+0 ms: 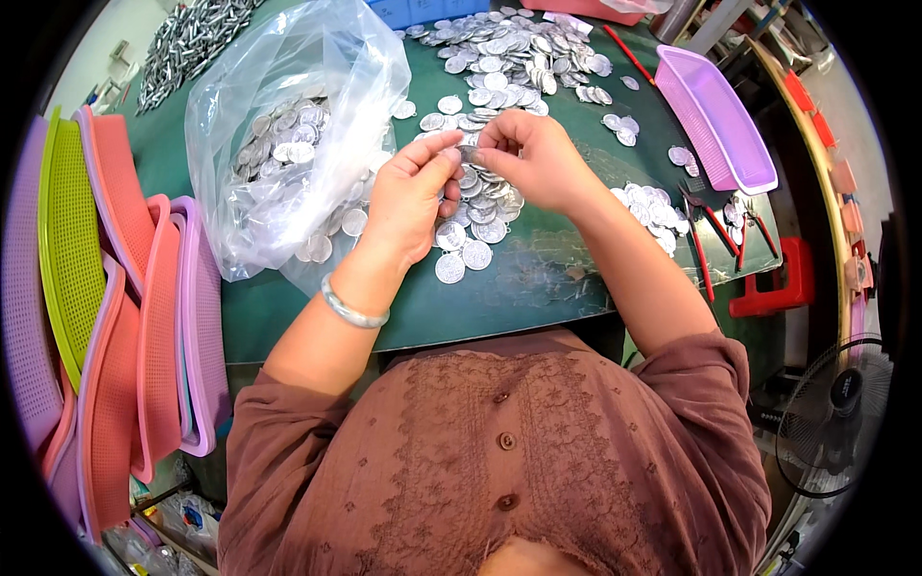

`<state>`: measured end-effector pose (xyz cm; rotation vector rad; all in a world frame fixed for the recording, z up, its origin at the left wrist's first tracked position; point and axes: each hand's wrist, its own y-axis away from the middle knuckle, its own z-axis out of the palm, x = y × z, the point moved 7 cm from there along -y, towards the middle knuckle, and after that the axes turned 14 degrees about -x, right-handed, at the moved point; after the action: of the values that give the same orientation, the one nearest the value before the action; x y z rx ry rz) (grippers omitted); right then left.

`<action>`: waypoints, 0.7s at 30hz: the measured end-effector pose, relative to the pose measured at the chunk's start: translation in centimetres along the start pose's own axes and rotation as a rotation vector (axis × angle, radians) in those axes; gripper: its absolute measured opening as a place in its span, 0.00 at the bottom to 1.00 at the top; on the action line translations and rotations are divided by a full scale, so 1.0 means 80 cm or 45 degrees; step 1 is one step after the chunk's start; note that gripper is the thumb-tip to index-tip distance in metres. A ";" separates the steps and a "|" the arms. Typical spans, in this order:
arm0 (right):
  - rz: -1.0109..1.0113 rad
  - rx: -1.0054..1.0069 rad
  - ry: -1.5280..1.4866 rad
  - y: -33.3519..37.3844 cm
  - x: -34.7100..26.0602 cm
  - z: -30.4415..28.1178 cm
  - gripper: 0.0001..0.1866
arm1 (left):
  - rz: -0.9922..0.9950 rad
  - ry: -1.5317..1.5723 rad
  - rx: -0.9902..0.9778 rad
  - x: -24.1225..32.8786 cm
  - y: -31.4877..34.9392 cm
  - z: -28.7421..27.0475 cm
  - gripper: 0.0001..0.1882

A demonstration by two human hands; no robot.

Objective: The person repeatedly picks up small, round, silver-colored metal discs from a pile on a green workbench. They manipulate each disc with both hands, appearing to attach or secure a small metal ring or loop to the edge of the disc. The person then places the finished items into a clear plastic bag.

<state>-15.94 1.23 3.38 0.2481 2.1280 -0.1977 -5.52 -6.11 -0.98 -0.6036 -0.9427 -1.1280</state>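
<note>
Between my two hands, over the pile of coin-like discs, a small silver disc is seen nearly edge-on. My left hand pinches its left side between thumb and fingers. From the other side the thumb and fingertips of my right hand close on it. Beneath them lie loose silver discs, several with small loops at the edge, and a larger heap spreads behind. Left of my hands, a clear plastic bag holds more discs. My fingers partly hide the pinched disc.
Red-handled pliers lie at the table's right, near a purple basket. Coral, green and purple baskets are stacked at the left. Grey metal pieces are heaped far left. A red stool and a fan stand at right.
</note>
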 end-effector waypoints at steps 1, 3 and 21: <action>-0.116 0.035 0.038 0.005 -0.006 -0.001 0.04 | 0.007 -0.009 -0.013 0.001 0.000 0.003 0.10; -0.261 0.059 0.088 0.015 -0.014 -0.004 0.05 | 0.017 -0.028 -0.040 0.001 0.002 0.009 0.09; -0.511 0.261 0.074 0.043 -0.020 -0.007 0.05 | 0.114 0.026 -0.150 0.003 0.002 0.023 0.14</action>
<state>-14.68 4.53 4.90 -0.0596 2.1987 -0.6513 -5.95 -4.67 0.18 -0.7217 -0.8278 -1.1131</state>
